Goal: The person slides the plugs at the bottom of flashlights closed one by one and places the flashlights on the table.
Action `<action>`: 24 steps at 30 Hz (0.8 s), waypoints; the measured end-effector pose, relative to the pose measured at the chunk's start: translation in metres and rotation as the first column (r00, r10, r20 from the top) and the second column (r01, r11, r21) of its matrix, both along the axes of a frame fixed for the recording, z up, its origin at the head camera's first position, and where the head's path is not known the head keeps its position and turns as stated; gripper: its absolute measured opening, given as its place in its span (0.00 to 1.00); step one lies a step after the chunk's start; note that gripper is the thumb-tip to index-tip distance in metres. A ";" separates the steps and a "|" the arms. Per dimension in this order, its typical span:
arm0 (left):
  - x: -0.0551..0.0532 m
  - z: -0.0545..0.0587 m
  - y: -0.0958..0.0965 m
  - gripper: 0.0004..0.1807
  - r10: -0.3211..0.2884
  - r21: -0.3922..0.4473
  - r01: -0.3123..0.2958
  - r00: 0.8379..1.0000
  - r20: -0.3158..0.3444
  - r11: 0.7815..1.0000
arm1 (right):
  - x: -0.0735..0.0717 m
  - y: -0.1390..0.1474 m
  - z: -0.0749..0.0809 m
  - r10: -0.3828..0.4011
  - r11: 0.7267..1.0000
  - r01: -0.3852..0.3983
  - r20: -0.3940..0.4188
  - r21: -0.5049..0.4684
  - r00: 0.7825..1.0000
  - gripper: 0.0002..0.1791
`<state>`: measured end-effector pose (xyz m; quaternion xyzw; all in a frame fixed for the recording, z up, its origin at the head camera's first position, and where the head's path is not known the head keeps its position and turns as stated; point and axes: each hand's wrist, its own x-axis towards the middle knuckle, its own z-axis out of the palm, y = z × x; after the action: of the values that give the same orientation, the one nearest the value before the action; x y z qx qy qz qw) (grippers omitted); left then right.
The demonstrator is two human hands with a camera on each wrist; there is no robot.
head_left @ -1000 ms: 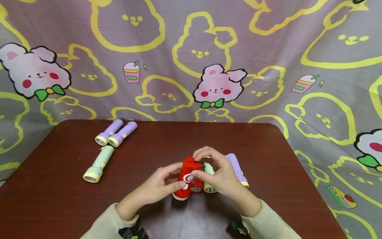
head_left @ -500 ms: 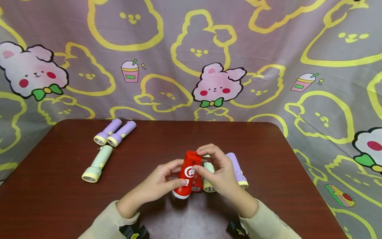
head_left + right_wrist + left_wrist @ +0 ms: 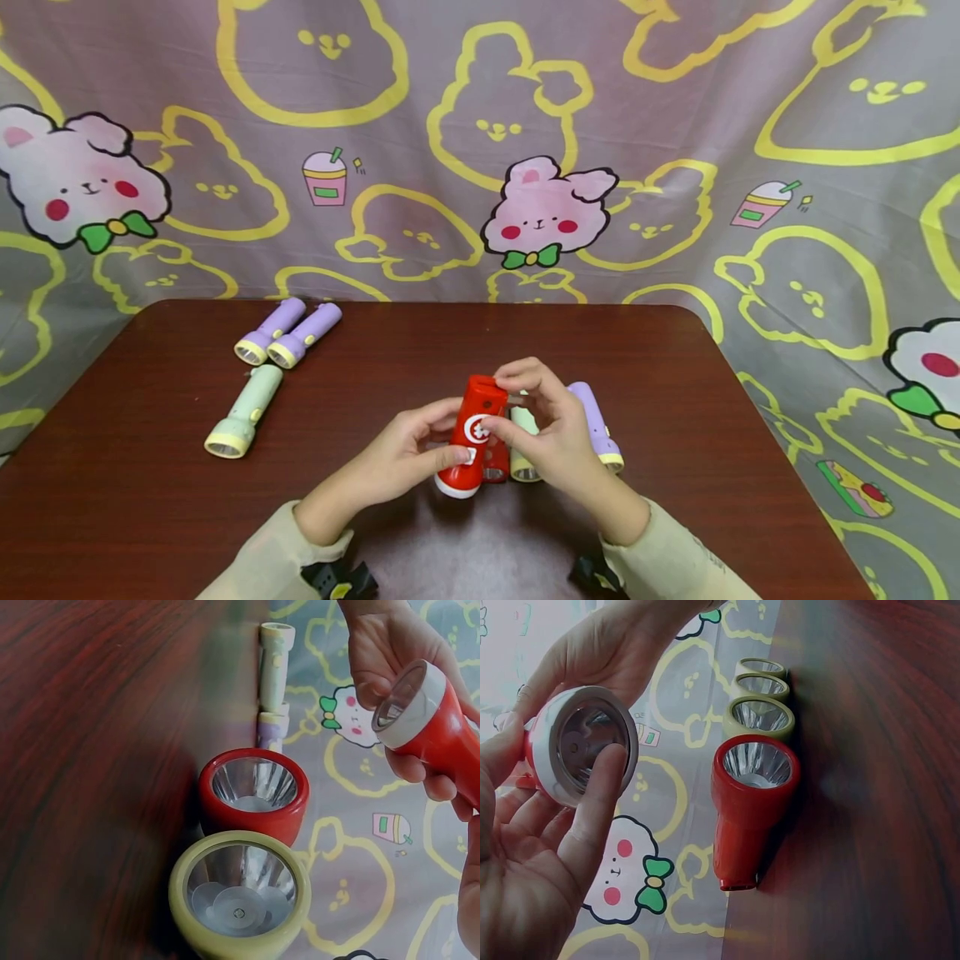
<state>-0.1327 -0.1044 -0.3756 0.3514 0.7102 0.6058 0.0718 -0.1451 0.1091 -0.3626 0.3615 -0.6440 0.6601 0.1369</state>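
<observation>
A red flashlight (image 3: pixel 467 458) with a white rim and a white printed emblem is held tilted above the table, its lens end down. My left hand (image 3: pixel 408 450) grips it around the lower body, thumb by the white switch. At the upper tail end, my right hand (image 3: pixel 551 417) pinches it between thumb and fingers. The lens (image 3: pixel 592 742) shows in the left wrist view with a fingertip near it. Behind it lies another red flashlight (image 3: pixel 495 462), mostly hidden. Beside that, a green flashlight (image 3: pixel 525 467) is partly covered by my right hand.
A purple flashlight (image 3: pixel 596 425) lies right of my right hand. Two purple flashlights, one (image 3: pixel 270 331) beside the other (image 3: pixel 306 335), lie at the back left of the brown table (image 3: pixel 135 500). A green flashlight (image 3: pixel 245 412) lies in front of them. A patterned curtain (image 3: pixel 420 150) hangs behind.
The held red flashlight has risen slightly and turned, so its emblem and switch show more fully. Both hands keep hold of it. The flashlights on the table stay put.
</observation>
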 end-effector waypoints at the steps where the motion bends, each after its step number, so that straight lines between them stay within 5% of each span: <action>1: 0.000 0.000 0.000 0.24 0.000 -0.001 0.000 1.000 0.003 1.000 | 0.000 0.000 0.000 0.011 1.000 -0.011 0.007 -0.001 1.000 0.23; 10: 0.002 -0.004 0.001 0.24 -0.018 0.016 0.018 1.000 0.026 1.000 | -0.001 0.005 0.005 0.093 0.996 -0.093 0.087 0.000 0.992 0.19; 24: 0.001 -0.006 0.001 0.24 -0.014 0.036 0.012 0.999 0.031 0.999 | -0.003 0.003 0.008 0.103 0.994 -0.107 0.100 0.033 0.990 0.19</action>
<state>-0.1313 -0.1034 -0.3815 0.3478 0.6958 0.6232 0.0804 -0.1485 0.1123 -0.3546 0.3646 -0.6426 0.6710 0.0632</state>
